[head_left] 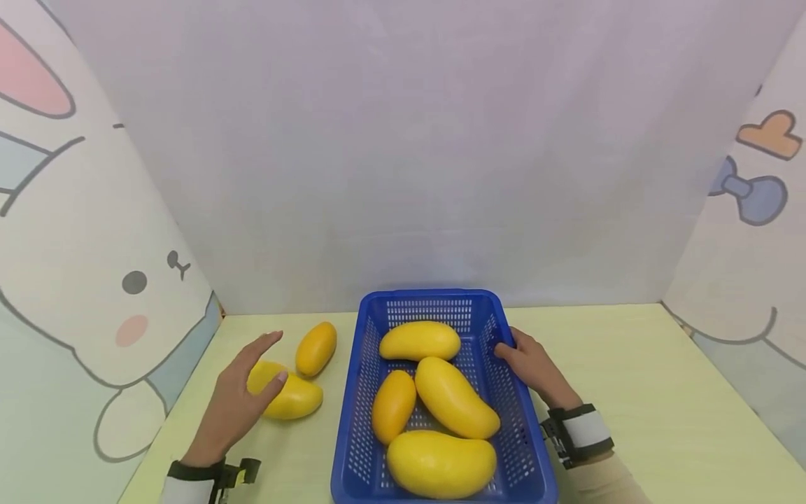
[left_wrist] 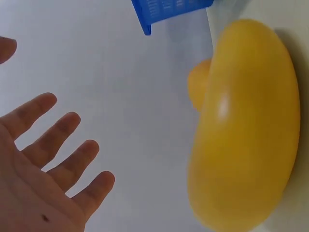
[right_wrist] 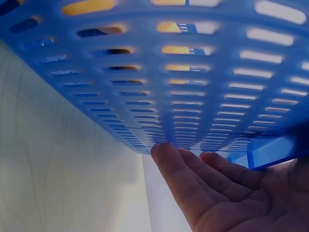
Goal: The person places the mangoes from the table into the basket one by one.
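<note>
My right hand grips the right rim of a blue plastic basket, thumb inside and fingers against the outer wall. In the right wrist view those fingers press on the slotted side. Inside the basket lie several yellow mangoes, one of them smaller and more orange. My left hand hovers at the left with fingers spread, holding nothing. Just past it a large yellow mango lies on the table, partly hidden by the hand; it looms large in the left wrist view. A smaller orange-yellow mango rests behind it.
The pale yellow table runs back to a whitish curtain wall. Side panels with cartoon drawings stand at the left and right. A strap with a small camera sits on each wrist.
</note>
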The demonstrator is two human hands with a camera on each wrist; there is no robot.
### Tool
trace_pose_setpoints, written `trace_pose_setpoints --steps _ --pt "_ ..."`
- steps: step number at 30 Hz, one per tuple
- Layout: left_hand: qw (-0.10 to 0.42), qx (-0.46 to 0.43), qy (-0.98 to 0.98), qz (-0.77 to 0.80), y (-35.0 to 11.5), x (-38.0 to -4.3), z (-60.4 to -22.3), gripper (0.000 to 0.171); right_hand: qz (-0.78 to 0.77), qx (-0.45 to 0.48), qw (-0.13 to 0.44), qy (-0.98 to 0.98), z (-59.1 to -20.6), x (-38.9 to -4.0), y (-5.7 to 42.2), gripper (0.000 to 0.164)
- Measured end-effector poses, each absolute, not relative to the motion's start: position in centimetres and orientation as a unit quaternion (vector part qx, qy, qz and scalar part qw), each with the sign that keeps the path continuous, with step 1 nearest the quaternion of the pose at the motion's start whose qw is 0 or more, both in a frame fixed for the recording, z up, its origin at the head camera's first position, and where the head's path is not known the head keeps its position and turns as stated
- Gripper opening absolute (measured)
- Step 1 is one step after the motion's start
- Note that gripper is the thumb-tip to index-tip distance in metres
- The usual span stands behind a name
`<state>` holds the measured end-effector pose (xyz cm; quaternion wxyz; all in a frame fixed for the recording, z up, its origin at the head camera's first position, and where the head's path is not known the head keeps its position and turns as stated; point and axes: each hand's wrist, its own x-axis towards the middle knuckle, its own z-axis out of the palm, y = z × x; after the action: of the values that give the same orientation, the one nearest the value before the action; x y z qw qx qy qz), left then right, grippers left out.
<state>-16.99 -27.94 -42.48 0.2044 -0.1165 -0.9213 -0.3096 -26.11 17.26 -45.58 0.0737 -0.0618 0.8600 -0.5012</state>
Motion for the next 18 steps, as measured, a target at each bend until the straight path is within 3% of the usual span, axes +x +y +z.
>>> trace_pose_setpoints --steps 8,18 --pt "0.161 -0.110 -0.955 -0.222 -28.2 -17.5 -43.2 0.069 -0.509 -0.057 0.076 0.856 -45.8 -26.3 17.3 0.039" --pt "0.162 -0.135 -0.970 -0.122 -28.5 -18.3 -45.1 0.079 -0.509 -0.057 0.072 0.856 -46.2 -26.4 17.3 0.039"
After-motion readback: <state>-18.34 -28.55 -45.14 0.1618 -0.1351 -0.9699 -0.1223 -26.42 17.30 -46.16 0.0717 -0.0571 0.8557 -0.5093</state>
